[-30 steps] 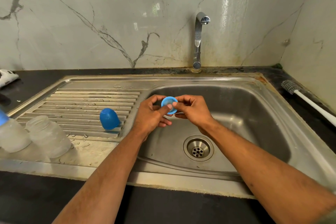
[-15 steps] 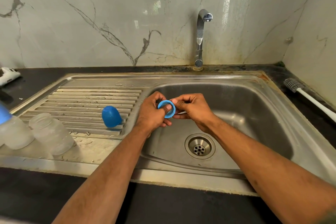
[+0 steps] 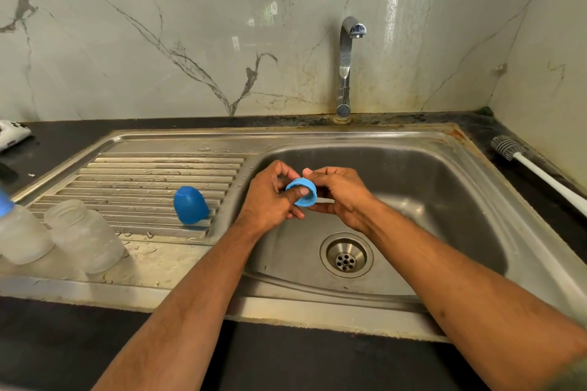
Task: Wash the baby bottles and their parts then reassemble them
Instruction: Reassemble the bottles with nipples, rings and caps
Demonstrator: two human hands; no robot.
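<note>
Over the sink basin (image 3: 444, 206), both hands hold a blue bottle collar ring (image 3: 306, 192). My left hand (image 3: 266, 200) grips it with the thumb pressed into its opening. My right hand (image 3: 341, 195) pinches its right side, and a pale clear part shows just under the ring between the fingers. A blue dome cap (image 3: 190, 205) lies on the ribbed drainboard (image 3: 143, 178). Two frosted clear bottles stand at the left: one open-necked bottle (image 3: 84, 236) and one bottle (image 3: 19, 236) with a blue top, cut by the frame edge.
The tap (image 3: 347, 63) stands behind the basin with no water running. The drain (image 3: 346, 255) sits in the basin floor. A white-handled bottle brush (image 3: 536, 170) lies on the black counter at right. A white object (image 3: 12, 133) sits at far left.
The ring has turned between my fingers, from showing its open hoop to tilted with my left thumb in the opening. Both hands stayed over the basin.
</note>
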